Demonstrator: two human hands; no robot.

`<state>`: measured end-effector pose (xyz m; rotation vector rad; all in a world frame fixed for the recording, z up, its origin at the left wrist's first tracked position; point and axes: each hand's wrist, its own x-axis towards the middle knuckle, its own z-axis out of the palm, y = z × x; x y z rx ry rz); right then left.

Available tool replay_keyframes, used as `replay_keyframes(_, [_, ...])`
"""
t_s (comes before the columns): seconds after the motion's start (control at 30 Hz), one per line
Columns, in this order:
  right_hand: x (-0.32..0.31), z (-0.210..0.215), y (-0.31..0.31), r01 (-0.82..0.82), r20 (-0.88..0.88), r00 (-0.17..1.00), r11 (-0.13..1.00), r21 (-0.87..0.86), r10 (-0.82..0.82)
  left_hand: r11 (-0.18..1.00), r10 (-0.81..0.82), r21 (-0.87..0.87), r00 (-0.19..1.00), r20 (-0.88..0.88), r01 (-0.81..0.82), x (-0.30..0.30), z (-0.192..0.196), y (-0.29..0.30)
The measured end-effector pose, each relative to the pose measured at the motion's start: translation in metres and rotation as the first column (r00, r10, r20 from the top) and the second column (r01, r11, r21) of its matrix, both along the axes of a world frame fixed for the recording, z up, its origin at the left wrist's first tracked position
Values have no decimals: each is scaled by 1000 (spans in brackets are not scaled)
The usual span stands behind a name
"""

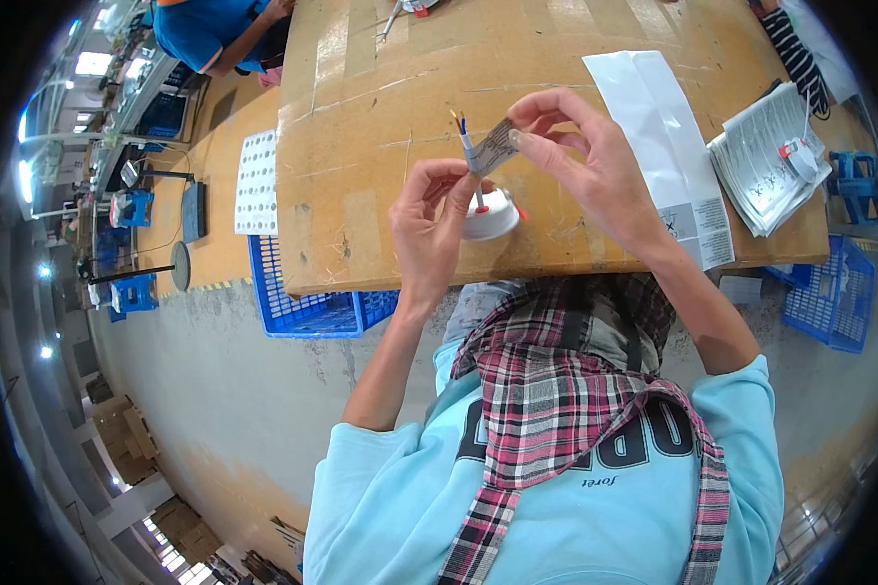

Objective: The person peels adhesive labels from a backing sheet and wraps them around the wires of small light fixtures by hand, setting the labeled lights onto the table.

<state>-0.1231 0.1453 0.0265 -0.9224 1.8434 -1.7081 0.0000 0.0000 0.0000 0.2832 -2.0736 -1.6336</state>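
Note:
A white round fitting (491,216) with red parts rests on the cardboard-covered table in front of me. From it a short grey cable (465,146) rises upright, ending in bared coloured wires. My left hand (431,219) is closed, its fingertips pinching the cable just above the fitting. A printed grey label (496,148) is wrapped at one end around the cable, and its free end sticks out to the right. My right hand (595,171) pinches that free end between thumb and forefinger.
A white sheet with printed labels (654,127) lies right of my hands. Beyond it a stack of printed papers (766,161) bears another white fitting (800,161). Blue crates (312,312) stand by the table's near edge. Another person (200,39) is at the far left.

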Motion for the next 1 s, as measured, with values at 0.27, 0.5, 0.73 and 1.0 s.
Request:
replay_keyframes(0.27, [8,1,1,34,-97,995,997,-63,-40,946,-89,308,994,-56,102,2,-8,-5])
replay_keyframes(0.5, [16,8,6,58,-372,924,994,-91,-88,931,-119,333,986,-112,151,2,-12,-5])
replay_keyframes(0.73, [33,8,7,70,-583,803,991,-118,-126,960,-47,265,983,-178,94,3,-10,2])
replay_keyframes(1.0, [40,8,13,22,-533,843,994,-107,-76,955,0,293,986,-168,50,7,-8,8])
